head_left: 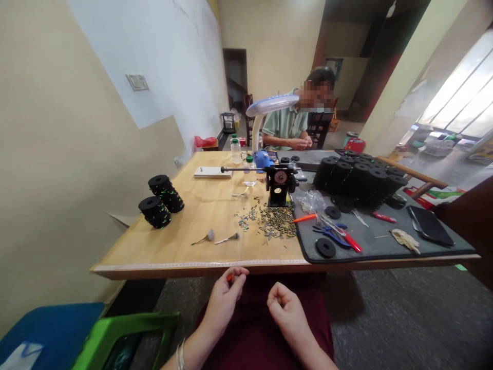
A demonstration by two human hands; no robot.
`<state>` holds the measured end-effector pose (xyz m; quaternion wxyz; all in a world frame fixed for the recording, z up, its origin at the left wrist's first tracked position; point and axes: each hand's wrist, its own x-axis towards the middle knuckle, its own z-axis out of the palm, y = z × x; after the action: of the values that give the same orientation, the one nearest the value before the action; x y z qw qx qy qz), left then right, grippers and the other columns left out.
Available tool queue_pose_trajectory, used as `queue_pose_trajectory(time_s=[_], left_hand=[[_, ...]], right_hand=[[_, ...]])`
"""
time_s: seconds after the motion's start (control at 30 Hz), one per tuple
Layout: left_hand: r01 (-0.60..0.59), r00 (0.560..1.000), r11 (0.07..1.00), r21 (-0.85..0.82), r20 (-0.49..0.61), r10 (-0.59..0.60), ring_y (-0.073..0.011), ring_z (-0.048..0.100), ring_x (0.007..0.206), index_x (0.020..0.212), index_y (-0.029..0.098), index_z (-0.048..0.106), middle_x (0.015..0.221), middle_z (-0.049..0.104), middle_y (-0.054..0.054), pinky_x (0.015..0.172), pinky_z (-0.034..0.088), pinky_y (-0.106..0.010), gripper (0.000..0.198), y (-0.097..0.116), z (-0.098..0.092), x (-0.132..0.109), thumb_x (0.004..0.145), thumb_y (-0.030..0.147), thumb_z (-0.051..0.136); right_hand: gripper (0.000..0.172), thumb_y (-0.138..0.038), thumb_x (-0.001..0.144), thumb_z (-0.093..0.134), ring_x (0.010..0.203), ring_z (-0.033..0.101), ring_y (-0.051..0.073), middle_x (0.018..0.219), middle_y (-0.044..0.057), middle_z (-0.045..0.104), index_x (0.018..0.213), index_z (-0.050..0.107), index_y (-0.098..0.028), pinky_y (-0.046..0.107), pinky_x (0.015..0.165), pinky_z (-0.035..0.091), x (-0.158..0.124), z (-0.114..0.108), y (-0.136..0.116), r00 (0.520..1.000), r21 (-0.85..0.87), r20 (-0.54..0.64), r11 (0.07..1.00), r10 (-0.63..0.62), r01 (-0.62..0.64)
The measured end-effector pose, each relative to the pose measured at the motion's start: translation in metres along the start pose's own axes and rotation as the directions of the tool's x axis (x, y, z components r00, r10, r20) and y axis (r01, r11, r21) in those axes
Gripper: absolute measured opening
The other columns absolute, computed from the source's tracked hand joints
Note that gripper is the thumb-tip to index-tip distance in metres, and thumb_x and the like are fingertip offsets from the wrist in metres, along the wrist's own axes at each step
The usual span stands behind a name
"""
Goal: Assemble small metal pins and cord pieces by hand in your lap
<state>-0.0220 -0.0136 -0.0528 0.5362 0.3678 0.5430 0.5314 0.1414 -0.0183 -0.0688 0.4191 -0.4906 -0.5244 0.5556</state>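
My left hand (pixel 227 293) is held just in front of the table edge, its thumb and fingers pinched together. A small orange piece (pixel 230 277) shows between those fingers; its kind is too small to make out. My right hand (pixel 285 307) is a little apart from it, above my lap, with the fingers curled closed. Whatever it may hold is hidden. On the table (pixel 154 252) beyond my hands lie two small brush-like pieces, the left one (pixel 204 237) and the right one (pixel 228 238), and a pile of small metal parts (pixel 275 222).
A black winding device with a dial (pixel 278 180) stands behind the pile. Black foam spools (pixel 155 211) stand at left, more (pixel 360 174) on the grey mat (pixel 370 241) with pliers (pixel 333 236). A lamp (pixel 271 104) rises mid-table; a person (pixel 285 126) sits opposite. A green stool (pixel 111 334) is at lower left.
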Motion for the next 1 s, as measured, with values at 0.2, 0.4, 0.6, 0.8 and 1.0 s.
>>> queue_pose_trajectory(time_s=[0.2, 0.4, 0.6, 0.8, 1.0], left_hand=[[0.081, 0.994, 0.978, 0.192, 0.055, -0.094, -0.0084, 0.033, 0.048, 0.075, 0.013, 0.069, 0.053, 0.047, 0.006, 0.047, 0.024, -0.021, 0.027, 0.0, -0.007, -0.004, 0.065, 0.038, 0.073], [0.109, 0.974, 0.969, 0.22, 0.17, -0.148, -0.0092, 0.034, 0.05, 0.086, 0.013, 0.073, 0.051, 0.041, 0.008, 0.051, 0.027, -0.022, 0.031, 0.005, 0.006, -0.009, 0.062, 0.032, 0.075], [0.052, 0.981, 0.967, 0.248, 0.168, -0.095, -0.0088, 0.033, 0.049, 0.066, 0.012, 0.067, 0.05, 0.045, 0.006, 0.049, 0.027, -0.022, 0.026, 0.007, 0.009, -0.005, 0.069, 0.038, 0.069], [-0.137, 0.979, 0.912, 0.387, 0.196, 0.064, -0.0136, 0.048, 0.057, 0.065, 0.014, 0.065, 0.059, 0.061, -0.001, 0.057, 0.037, -0.023, 0.022, 0.014, 0.006, -0.01, 0.075, 0.033, 0.063], [-0.289, 0.946, 0.829, 0.48, 0.276, 0.17, -0.0156, 0.058, 0.059, 0.069, 0.016, 0.066, 0.063, 0.067, -0.003, 0.059, 0.042, -0.022, 0.019, 0.017, 0.004, -0.015, 0.082, 0.027, 0.057]], right_hand=[[0.017, -0.029, 0.073, 0.056, 0.041, 0.029, 0.007, 0.045, -0.01, 0.036, 0.063, 0.045, -0.021, 0.02, 0.042, 0.022, -0.001, 0.001, 0.0, 0.998, 0.096, -0.05, 0.995, 0.044, -0.039], [0.02, -0.032, 0.073, 0.059, 0.04, 0.027, 0.006, 0.043, -0.011, 0.036, 0.063, 0.046, -0.02, 0.019, 0.04, 0.02, -0.002, 0.002, 0.001, 0.997, 0.163, 0.008, 0.984, 0.071, -0.072], [0.025, -0.036, 0.074, 0.062, 0.038, 0.027, 0.005, 0.041, -0.011, 0.039, 0.064, 0.047, -0.019, 0.017, 0.039, 0.018, -0.001, 0.001, 0.002, 0.984, 0.228, 0.091, 0.959, 0.154, -0.171], [0.036, -0.041, 0.075, 0.067, 0.075, 0.062, 0.018, 0.088, 0.008, 0.068, 0.1, 0.058, -0.017, 0.02, 0.049, 0.045, 0.002, -0.004, -0.009, 0.988, 0.141, 0.132, 0.985, 0.076, -0.095], [0.039, -0.044, 0.079, 0.063, 0.055, 0.057, 0.012, 0.072, 0.002, 0.065, 0.106, 0.054, -0.017, 0.021, 0.047, 0.044, 0.01, 0.004, -0.015, 0.966, 0.147, 0.258, 0.987, 0.026, -0.066]])
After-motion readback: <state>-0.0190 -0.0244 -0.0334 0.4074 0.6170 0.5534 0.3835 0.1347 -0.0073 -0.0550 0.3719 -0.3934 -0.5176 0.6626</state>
